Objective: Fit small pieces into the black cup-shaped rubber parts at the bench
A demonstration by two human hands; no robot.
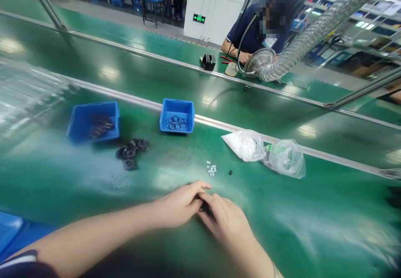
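Note:
My left hand [181, 202] and my right hand [227, 217] meet low in the middle of the view, above the green table. Between them they grip a small black part [205, 207], mostly hidden by my fingers. Its exact kind does not show. Just beyond my fingertips lie several small white pieces [212, 170] and a little cluster of tiny black pieces [230, 172]. Farther left sits a group of black round parts [130, 152] with ringed faces.
A blue bin [177, 129] holds thin black rings; another blue bin [73, 123] has dark parts in it. Clear plastic bags [286, 159] lie at right, beside a metal rail. Across the line, a person [260, 27] works near a flexible duct [319, 31].

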